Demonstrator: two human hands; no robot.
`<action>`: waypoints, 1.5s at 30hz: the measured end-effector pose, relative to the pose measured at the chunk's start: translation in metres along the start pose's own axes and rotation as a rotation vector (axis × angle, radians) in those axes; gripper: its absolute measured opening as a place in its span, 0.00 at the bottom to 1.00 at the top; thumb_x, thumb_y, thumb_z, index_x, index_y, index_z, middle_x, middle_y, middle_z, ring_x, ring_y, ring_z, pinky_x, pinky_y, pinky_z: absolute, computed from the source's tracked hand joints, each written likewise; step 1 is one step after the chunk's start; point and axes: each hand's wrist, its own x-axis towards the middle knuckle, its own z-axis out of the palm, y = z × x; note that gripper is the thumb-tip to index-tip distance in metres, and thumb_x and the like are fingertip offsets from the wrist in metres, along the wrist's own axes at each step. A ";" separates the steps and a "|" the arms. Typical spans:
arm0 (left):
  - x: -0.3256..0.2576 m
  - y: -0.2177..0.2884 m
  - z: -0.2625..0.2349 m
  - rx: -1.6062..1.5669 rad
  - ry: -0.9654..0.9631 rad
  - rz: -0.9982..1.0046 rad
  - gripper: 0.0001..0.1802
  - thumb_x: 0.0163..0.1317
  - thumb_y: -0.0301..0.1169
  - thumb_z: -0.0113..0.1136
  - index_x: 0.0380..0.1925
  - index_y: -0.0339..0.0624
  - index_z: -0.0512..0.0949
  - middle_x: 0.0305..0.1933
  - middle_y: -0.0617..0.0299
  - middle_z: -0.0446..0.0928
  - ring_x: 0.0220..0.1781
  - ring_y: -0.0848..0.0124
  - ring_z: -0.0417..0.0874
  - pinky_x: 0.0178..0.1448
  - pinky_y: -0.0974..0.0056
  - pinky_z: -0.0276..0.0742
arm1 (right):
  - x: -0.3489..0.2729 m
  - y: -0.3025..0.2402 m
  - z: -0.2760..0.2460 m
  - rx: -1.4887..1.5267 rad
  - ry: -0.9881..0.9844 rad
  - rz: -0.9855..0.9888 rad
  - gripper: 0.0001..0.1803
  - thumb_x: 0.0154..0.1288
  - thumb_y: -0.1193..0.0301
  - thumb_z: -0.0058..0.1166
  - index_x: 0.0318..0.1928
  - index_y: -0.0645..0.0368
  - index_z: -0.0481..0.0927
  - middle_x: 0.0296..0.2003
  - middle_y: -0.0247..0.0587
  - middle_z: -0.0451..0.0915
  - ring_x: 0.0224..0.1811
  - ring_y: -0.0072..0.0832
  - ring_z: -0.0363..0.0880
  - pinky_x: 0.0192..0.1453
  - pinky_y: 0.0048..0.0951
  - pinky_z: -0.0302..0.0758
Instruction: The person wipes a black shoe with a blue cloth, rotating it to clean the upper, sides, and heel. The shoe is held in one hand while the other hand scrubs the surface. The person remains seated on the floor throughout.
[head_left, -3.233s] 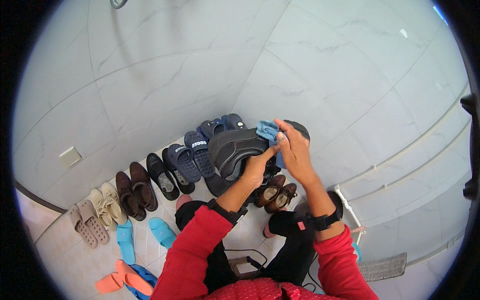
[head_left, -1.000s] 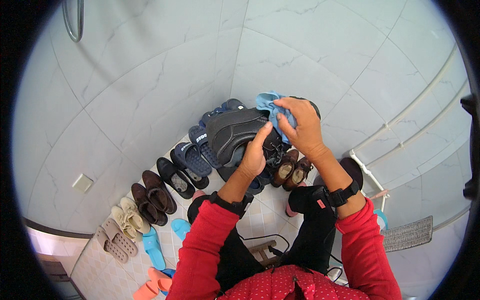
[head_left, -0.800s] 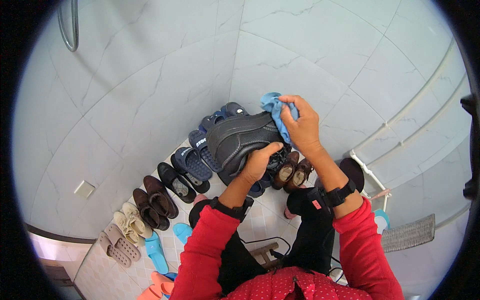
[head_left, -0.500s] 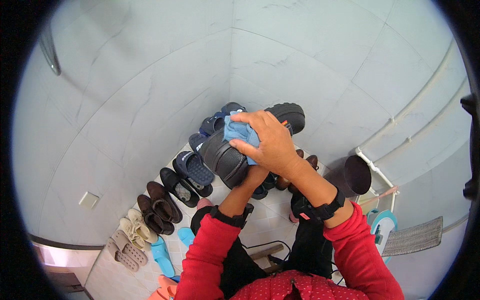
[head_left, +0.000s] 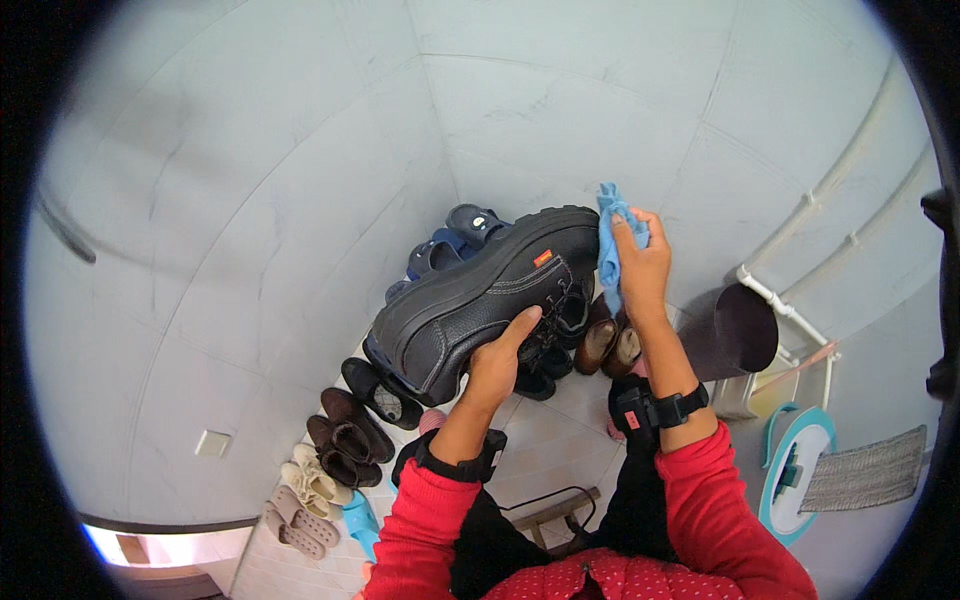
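Observation:
A black lace-up leather shoe [head_left: 470, 310] with a thick treaded sole is raised before me, tilted on its side. Its side with an orange tag and the laces show. My left hand [head_left: 492, 368] grips it from below, thumb on the upper, the other fingers hidden by the shoe. Between the fingers of my right hand [head_left: 643, 262] is a bunched blue cloth [head_left: 609, 245], up against the toe end of the shoe; whether it presses there I cannot tell.
Along the left wall runs a row of footwear: black shoes [head_left: 385, 395], brown shoes [head_left: 350, 430], cream shoes [head_left: 315, 480] and beige slippers [head_left: 297, 525]. To the right are a dark bucket [head_left: 740, 330], white pipes [head_left: 780, 300] and a flat mop with a grey pad [head_left: 865, 475].
My right hand has moved with the cloth rightward, from the heel end to the toe end. The shoe has turned, and its laced side now shows. My head view has shifted slightly.

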 end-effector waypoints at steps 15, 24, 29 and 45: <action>0.005 -0.032 0.005 0.641 -0.094 -0.043 0.22 0.66 0.41 0.59 0.51 0.33 0.79 0.51 0.60 0.79 0.52 0.68 0.77 0.61 0.67 0.69 | -0.022 0.002 0.011 0.039 -0.339 -0.090 0.12 0.56 0.69 0.62 0.40 0.59 0.78 0.35 0.46 0.80 0.36 0.37 0.81 0.43 0.32 0.76; 0.016 -0.061 -0.008 0.923 -0.184 0.275 0.24 0.72 0.36 0.45 0.63 0.35 0.67 0.56 0.40 0.75 0.66 0.52 0.71 0.69 0.54 0.62 | -0.048 -0.012 0.017 0.216 -0.694 -0.499 0.12 0.54 0.74 0.64 0.39 0.58 0.78 0.34 0.41 0.79 0.36 0.34 0.80 0.42 0.30 0.75; 0.014 -0.047 -0.002 1.021 0.001 -0.207 0.20 0.70 0.34 0.50 0.58 0.35 0.71 0.51 0.49 0.78 0.57 0.59 0.75 0.61 0.57 0.67 | -0.044 -0.005 0.018 -0.011 -0.538 -0.522 0.11 0.53 0.73 0.61 0.39 0.56 0.79 0.32 0.43 0.76 0.37 0.42 0.78 0.41 0.35 0.75; 0.018 -0.008 -0.003 -0.092 0.153 0.102 0.26 0.55 0.18 0.64 0.56 0.34 0.72 0.56 0.57 0.76 0.56 0.66 0.77 0.64 0.64 0.69 | -0.007 0.024 0.007 -0.238 -0.032 -0.138 0.12 0.60 0.67 0.59 0.42 0.59 0.79 0.35 0.44 0.82 0.36 0.35 0.81 0.42 0.33 0.75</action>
